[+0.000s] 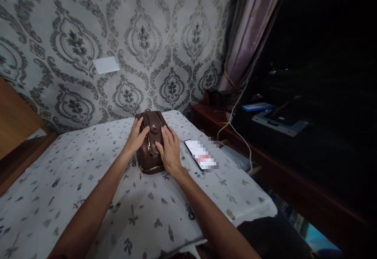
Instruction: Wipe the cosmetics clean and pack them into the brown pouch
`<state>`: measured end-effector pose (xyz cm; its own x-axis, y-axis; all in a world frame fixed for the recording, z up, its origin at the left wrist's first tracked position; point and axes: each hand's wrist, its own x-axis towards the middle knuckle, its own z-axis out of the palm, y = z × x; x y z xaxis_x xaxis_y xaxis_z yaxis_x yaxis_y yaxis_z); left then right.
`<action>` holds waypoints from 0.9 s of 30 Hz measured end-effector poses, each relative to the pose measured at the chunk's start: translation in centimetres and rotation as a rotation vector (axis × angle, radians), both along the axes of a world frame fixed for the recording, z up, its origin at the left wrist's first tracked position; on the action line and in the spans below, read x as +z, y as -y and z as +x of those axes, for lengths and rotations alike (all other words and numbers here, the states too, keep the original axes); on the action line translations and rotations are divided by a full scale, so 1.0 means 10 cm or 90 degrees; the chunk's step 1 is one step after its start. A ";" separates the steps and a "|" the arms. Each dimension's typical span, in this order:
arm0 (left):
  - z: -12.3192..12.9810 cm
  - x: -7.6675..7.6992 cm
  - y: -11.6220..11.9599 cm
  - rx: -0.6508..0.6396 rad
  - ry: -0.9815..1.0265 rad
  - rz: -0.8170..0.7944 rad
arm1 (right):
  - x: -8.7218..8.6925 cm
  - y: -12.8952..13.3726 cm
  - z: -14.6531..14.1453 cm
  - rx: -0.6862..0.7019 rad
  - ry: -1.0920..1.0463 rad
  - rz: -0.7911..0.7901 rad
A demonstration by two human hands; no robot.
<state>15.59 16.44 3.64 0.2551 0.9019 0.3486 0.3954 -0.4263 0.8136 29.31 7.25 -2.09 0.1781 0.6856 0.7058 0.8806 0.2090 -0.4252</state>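
Observation:
A brown leather handbag [152,151] with gold zippers and a small gold clasp on a strap tab sits on the cloth-covered table [97,164]. My left hand [137,136] holds the bag's left side, fingers along its edge and thumb across the top. On the right side, my right hand [171,149] grips it with the thumb toward the front and the fingers bent over the edge. The zipper beside my left thumb looks partly parted, but the inside cannot be made out. Just right of my right hand lies a phone [202,155] with its screen lit and partly blurred.
Patterned wallpaper [144,39] rises behind the table, with a white paper [106,65] on it. A dark red wooden desk [265,155] stands to the right, with a white cable [235,105] hanging across it. A wooden panel [17,121] borders the left side.

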 end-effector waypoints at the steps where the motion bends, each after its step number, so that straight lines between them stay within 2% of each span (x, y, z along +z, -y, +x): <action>1: 0.00 0.00 0.00 -0.003 -0.002 0.004 | 0.01 0.01 -0.01 -0.004 0.004 -0.004; 11: 0.03 -0.06 -0.08 -0.004 -0.025 0.045 | 0.13 0.07 -0.05 -0.008 0.039 -0.028; 20: 0.00 -0.11 -0.11 -0.019 -0.016 0.052 | 0.33 0.03 -0.24 -0.085 0.026 -0.059; 23: -0.01 -0.14 -0.09 -0.019 0.005 0.057 | 0.32 0.00 -0.27 -0.099 0.031 -0.039; 27: 0.00 -0.09 -0.18 0.031 0.034 0.055 | 0.24 -0.02 -0.25 -0.098 0.050 0.000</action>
<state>15.57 18.29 2.70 0.1908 0.8788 0.4375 0.3737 -0.4771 0.7954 26.76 7.50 0.33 0.2252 0.6542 0.7220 0.9330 0.0686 -0.3532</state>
